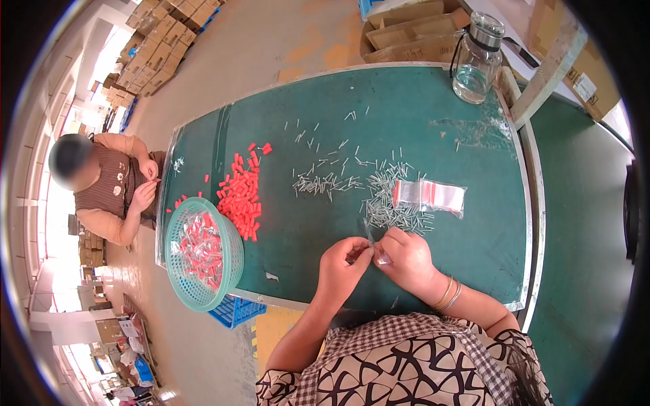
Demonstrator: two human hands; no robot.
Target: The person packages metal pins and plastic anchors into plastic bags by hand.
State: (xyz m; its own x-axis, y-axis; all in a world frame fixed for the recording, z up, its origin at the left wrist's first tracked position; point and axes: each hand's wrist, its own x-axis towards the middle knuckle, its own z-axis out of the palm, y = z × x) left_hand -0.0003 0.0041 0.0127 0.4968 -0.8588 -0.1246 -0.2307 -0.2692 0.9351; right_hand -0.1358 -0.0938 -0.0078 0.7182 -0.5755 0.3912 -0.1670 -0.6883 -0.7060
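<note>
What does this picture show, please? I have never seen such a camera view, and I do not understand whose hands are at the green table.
There is no machine here. The single picture comes from a camera worn on a person's head, looking forward and down; the lens makes the edges look curved. The left hand and right hand belong to that wearer. Together they pinch a small clear plastic piece. On the green table lie loose metal pins, flat plastic bags and red pieces. A green basket holds clear packets with red contents, and a bottle stands at the far corner. Another person works at the left end.
</note>
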